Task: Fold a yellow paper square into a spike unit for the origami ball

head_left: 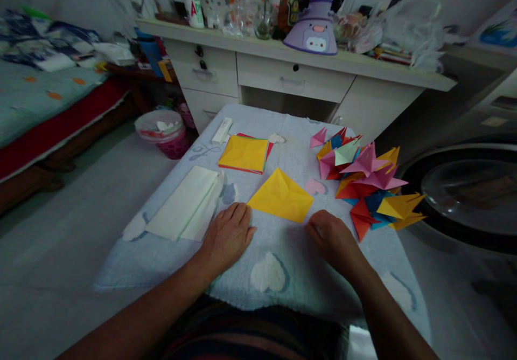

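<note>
A folded sheet of yellow origami paper lies on the cloth-covered table in front of me, with crease lines across it. My left hand rests flat beside its left corner, fingers stretched out and seeming to touch that corner. By the lower right corner, my right hand is curled closed with its knuckles up. Whatever its fingers may hold is hidden. Behind the folded sheet sits a stack of square coloured papers, yellow on top. A pile of folded paper cranes in several colours stands to the right.
A pale folded paper or cloth lies left of my left hand. Near the table's far left edge is a small white box-like object. Beyond stand a white cabinet, a pink bin and, at right, a washing machine.
</note>
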